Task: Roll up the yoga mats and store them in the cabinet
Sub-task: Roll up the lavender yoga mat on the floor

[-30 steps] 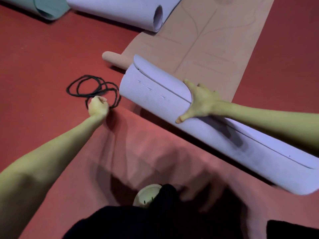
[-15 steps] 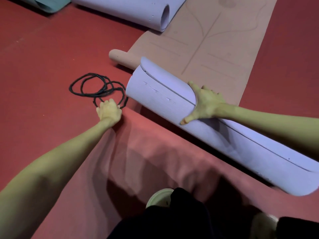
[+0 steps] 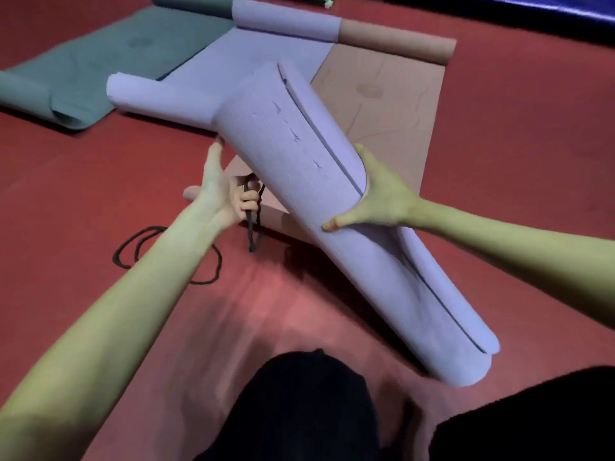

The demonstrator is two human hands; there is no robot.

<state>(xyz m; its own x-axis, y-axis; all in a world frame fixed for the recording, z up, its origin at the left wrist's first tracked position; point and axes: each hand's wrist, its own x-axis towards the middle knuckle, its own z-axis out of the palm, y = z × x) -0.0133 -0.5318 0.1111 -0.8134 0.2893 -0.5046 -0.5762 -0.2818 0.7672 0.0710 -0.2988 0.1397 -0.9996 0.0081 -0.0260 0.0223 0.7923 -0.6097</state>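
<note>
The head camera looks down on a rolled lilac yoga mat held tilted above the red floor, its far end raised and its near end low by the person's dark-clad knees. The right hand lies on the roll's right side, fingers spread wide and thumb stretched across the surface, pressing on it. The left hand is under the roll's left side, palm up, the lower fingers curled round a black cord whose loops trail on the floor. Beyond lie a tan mat, a second lilac mat and a grey-green mat, each partly unrolled.
</note>
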